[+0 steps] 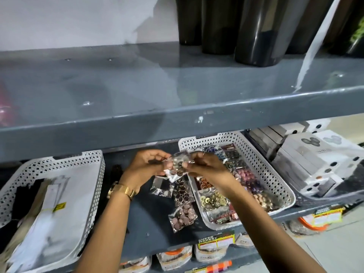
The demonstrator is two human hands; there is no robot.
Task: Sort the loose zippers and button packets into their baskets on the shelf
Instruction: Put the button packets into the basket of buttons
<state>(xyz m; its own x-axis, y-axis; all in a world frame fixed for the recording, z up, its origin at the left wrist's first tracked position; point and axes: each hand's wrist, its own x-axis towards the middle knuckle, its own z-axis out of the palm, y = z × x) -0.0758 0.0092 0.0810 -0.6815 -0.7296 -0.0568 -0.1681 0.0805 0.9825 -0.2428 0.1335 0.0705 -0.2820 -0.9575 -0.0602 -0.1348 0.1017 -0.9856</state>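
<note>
Head view: clear button packet (176,166) pinched between left hand (146,164) and right hand (204,166), fingers closed on it, above shelf gap beside right basket (266,164). Risk: slick plastic slipping, landing among loose packets (182,201) below, not in basket.

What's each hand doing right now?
Left hand: pinching one end of a button packet.
Right hand: pinching the same packet's other end.

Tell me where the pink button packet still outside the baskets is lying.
In the head view, the pink button packet lies on the dark shelf, just left of the right basket, below a darker button packet.
</note>
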